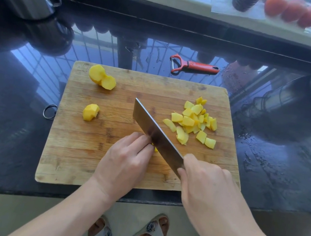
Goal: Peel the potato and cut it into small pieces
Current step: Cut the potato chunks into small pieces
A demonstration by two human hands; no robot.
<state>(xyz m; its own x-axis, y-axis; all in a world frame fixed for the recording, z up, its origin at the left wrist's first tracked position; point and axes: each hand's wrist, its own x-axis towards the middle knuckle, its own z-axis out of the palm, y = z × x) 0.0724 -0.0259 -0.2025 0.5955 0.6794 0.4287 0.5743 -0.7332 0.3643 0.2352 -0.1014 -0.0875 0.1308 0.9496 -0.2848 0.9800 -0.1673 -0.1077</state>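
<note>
R hand (pixel 204 182) is gripping the handle of a cleaver (pixel 156 133), fingers wrapped round it; the blade is lying diagonally across the wooden cutting board (pixel 80 148), tip pointing away. L hand (pixel 126 159) is curling its fingers over a small potato piece (pixel 155 149), mostly hidden, pressed right beside the blade. Cut potato chunks (pixel 193 120) are sitting in a loose pile on the board's right side. Two bigger peeled pieces are lying at left: one near the far corner (pixel 102 77), one lower (pixel 90 112). A red peeler (pixel 194 65) is resting on the dark glossy surface (pixel 13 120) just beyond the board.
</note>
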